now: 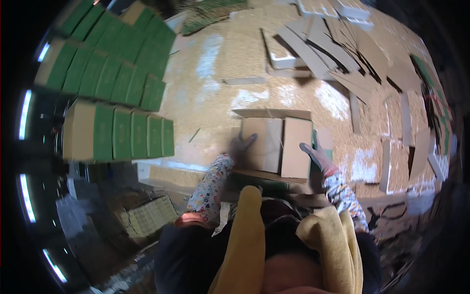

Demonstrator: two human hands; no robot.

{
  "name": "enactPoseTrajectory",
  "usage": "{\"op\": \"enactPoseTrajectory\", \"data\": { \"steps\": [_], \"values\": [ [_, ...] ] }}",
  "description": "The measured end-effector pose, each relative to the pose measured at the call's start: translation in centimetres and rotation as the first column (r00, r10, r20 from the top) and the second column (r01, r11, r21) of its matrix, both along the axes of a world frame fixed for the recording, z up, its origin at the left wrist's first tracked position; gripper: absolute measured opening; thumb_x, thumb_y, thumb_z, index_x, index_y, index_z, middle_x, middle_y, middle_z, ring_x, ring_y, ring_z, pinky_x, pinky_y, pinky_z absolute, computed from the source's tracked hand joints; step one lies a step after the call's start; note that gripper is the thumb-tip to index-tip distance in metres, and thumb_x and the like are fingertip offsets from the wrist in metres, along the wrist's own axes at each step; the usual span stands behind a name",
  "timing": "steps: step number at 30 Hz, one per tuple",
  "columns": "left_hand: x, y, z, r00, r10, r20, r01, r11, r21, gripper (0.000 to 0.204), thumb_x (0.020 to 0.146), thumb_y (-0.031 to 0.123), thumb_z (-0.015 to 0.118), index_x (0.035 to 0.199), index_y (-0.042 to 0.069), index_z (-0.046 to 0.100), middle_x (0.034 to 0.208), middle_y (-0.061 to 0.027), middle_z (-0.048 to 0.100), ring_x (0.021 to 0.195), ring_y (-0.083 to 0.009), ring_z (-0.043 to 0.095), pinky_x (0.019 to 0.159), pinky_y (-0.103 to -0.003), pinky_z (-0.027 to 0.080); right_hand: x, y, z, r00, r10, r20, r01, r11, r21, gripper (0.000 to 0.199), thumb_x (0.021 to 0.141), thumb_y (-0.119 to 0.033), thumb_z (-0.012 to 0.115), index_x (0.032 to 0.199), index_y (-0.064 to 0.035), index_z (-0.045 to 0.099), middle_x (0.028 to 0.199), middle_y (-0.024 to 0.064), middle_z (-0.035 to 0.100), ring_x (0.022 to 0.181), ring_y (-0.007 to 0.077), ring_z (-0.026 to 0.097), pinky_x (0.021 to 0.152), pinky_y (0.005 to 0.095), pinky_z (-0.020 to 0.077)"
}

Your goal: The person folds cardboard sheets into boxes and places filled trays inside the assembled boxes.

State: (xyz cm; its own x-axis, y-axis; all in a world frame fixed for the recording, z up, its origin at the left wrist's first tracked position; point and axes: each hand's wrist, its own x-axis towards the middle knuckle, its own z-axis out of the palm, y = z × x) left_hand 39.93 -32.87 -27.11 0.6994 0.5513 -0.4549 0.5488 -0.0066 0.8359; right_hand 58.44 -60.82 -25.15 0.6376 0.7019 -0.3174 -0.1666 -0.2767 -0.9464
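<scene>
L hand [240,148] + R hand [320,157] holding rect. matte brn cardbd box [294,153].

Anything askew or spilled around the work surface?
Yes. At upper right, flat cardboard pieces lie fanned at uneven angles, unlike the neatly lined-up green boxes at left. Tan, crumbly-looking material covers the worktop patchily; whether it spilled or belongs there, I can't tell.

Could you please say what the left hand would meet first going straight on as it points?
Most likely the open cardboard box: the left hand is right at its left side, though depth leaves exact contact unclear.
</scene>
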Motion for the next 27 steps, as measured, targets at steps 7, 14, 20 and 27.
{"op": "enactPoseTrajectory", "data": {
  "steps": [7,14,20,27],
  "values": [
    [-11.0,4.1,8.8,0.644,0.553,0.529,-0.462,0.832,-0.308,0.049,0.089,0.03,0.061,0.127,0.001,0.053,0.125,-0.017,0.057,0.113,-0.0248,0.056,0.096,-0.036,0.044,-7.3,3.8,6.9,0.837,-0.139,-0.53,0.306,0.921,0.242,0.042,0.093,-0.028,0.057,0.125,-0.0007,0.052,0.113,0.0078,0.06,0.106,0.0195,0.058,0.092,0.0325,0.0479],
    [-34.7,28.3,32.3,0.324,0.147,0.935,-0.871,-0.34,0.356,0.048,0.097,0.013,0.049,0.14,-0.002,0.032,0.141,-0.0144,0.04,0.128,-0.0238,0.039,0.11,-0.036,0.027,-17.2,27.8,27.9,0.818,0.372,-0.439,0.089,0.672,0.735,0.057,0.094,-0.04,0.053,0.134,-0.0006,0.043,0.13,0.0137,0.053,0.118,0.022,0.053,0.102,0.0369,0.0436],
    [-41.5,45.1,29.5,-0.087,0.155,0.984,-0.81,0.564,-0.161,0.046,0.102,0.033,0.037,0.135,0.001,0.043,0.135,-0.0107,0.048,0.119,-0.0221,0.047,0.103,-0.032,0.035,-32.1,52.4,38.1,0.937,0.349,-0.01,-0.275,0.755,0.596,0.082,0.083,-0.057,0.063,0.134,0.0035,0.044,0.133,0.015,0.049,0.121,0.025,0.046,0.101,0.0378,0.0377],
    [-37.7,47.6,28.6,-0.05,0.035,0.998,-0.843,0.535,-0.061,0.045,0.101,0.023,0.04,0.134,-0.007,0.042,0.133,-0.0219,0.049,0.118,-0.0269,0.049,0.1,-0.033,0.036,-31.6,55.7,31.1,0.913,0.407,-0.031,-0.333,0.787,0.52,0.072,0.089,-0.057,0.055,0.13,0.0018,0.051,0.112,0.0204,0.063,0.101,0.0275,0.062,0.088,0.0344,0.0481]
  ]
}}
